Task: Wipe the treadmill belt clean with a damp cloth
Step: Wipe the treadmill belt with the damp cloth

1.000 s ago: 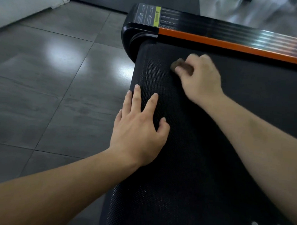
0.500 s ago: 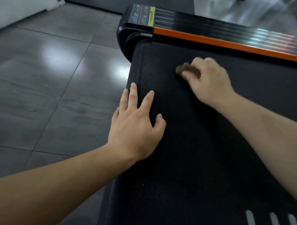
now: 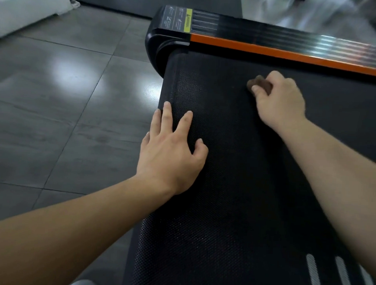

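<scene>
the right grip (image 3: 279,101) is clenched round a small brown cloth (image 3: 259,83), which is bunched under its fingertips and pressed onto the treadmill belt (image 3: 234,187). just beyond the grip runs the orange trim (image 3: 273,52) of the black side rail (image 3: 295,38). the belt's long axis seems to follow that trim, so most of the belt lies to the right of the grip and back toward the wrist. only a short stretch lies to its left before the belt's end. the left grip (image 3: 171,154) is released, with its fingers spread flat on that end edge, well apart from the cloth. it seems to be bracing. the belt is dark and finely dimpled, with white stripes (image 3: 312,275) near the right forearm. left of both grips is a glossy grey tiled floor (image 3: 66,94).
</scene>
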Demonstrator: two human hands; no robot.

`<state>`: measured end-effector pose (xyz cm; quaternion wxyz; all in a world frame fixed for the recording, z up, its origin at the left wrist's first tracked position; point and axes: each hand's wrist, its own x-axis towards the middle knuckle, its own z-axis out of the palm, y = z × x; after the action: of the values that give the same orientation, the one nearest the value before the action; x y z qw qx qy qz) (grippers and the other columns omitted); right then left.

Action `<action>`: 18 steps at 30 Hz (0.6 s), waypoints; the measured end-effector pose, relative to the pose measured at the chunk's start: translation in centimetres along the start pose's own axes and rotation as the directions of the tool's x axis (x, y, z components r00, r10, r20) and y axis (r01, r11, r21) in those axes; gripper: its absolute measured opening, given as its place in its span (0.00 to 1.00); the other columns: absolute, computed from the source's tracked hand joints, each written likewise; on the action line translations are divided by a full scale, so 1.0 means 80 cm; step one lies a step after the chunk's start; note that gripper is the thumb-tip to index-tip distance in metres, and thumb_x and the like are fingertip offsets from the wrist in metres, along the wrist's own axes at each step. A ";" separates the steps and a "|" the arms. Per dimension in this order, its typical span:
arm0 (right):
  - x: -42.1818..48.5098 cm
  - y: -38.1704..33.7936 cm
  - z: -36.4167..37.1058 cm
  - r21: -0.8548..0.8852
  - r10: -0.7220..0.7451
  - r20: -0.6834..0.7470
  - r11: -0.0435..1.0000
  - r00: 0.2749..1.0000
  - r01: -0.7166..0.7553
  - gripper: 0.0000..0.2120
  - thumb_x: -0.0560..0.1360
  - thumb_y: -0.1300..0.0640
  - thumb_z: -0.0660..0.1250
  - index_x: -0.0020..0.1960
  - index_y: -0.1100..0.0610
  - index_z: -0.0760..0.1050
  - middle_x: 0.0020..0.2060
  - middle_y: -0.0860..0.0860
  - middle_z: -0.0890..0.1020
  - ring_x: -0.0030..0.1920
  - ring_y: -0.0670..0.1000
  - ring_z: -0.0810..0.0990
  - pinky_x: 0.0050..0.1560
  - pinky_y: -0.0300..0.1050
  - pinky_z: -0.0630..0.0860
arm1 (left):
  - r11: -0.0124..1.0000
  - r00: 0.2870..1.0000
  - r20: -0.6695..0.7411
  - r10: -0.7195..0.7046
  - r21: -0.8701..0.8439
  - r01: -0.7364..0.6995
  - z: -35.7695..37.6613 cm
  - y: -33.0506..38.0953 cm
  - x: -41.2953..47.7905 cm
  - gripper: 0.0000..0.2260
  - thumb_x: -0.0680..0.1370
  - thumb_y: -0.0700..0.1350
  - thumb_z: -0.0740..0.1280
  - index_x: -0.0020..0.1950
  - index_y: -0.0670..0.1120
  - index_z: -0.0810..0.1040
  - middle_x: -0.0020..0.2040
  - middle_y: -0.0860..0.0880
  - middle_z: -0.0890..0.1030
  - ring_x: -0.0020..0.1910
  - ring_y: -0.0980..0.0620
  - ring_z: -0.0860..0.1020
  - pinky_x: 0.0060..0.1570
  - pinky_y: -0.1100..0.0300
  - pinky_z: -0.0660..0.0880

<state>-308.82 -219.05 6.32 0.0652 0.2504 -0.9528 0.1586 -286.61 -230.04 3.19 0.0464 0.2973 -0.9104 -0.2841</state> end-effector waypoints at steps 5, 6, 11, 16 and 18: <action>-0.087 -0.039 0.011 0.129 -0.344 0.039 0.933 0.938 0.337 0.13 0.78 0.45 0.66 0.52 0.55 0.73 0.44 0.54 0.73 0.42 0.58 0.75 0.45 0.53 0.71 | 1.000 1.000 -0.017 -0.002 0.022 0.002 0.000 0.003 0.000 0.30 0.80 0.60 0.56 0.82 0.58 0.52 0.83 0.48 0.41 0.82 0.49 0.41 0.77 0.44 0.55; -0.092 -0.034 0.007 0.135 -0.390 0.061 0.915 0.919 0.379 0.12 0.78 0.45 0.66 0.50 0.55 0.73 0.43 0.53 0.73 0.40 0.56 0.74 0.44 0.51 0.71 | 1.000 1.000 -0.017 -0.002 0.027 0.003 0.000 0.003 0.000 0.30 0.80 0.60 0.56 0.82 0.57 0.52 0.83 0.48 0.41 0.82 0.49 0.41 0.77 0.44 0.55; -0.030 0.003 -0.003 0.018 -0.088 0.009 0.996 0.996 0.088 0.11 0.80 0.44 0.63 0.52 0.51 0.69 0.47 0.55 0.73 0.50 0.62 0.77 0.51 0.58 0.74 | 0.999 1.000 -0.011 0.008 0.043 -0.007 0.001 0.005 -0.002 0.30 0.80 0.60 0.55 0.82 0.57 0.51 0.83 0.48 0.41 0.82 0.49 0.41 0.77 0.44 0.54; -0.098 -0.025 0.008 0.076 -0.260 -0.028 0.962 0.965 0.261 0.13 0.78 0.44 0.65 0.52 0.54 0.73 0.47 0.57 0.75 0.45 0.62 0.77 0.48 0.57 0.74 | 0.998 1.000 -0.016 -0.007 0.054 0.008 0.001 0.005 -0.001 0.30 0.80 0.60 0.56 0.82 0.58 0.52 0.83 0.48 0.42 0.82 0.49 0.42 0.76 0.44 0.54; -0.126 -0.019 -0.001 0.142 -0.406 0.027 0.906 0.914 0.398 0.13 0.77 0.45 0.65 0.49 0.55 0.74 0.43 0.53 0.74 0.41 0.59 0.76 0.44 0.55 0.74 | 0.998 1.000 -0.027 -0.007 0.062 0.009 0.001 0.006 -0.001 0.30 0.80 0.60 0.56 0.81 0.57 0.53 0.83 0.48 0.43 0.82 0.49 0.42 0.76 0.44 0.55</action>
<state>-299.30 -215.67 4.74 0.0530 0.4495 -0.8694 0.1983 -286.80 -229.64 3.40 0.0481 0.3060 -0.9169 -0.2517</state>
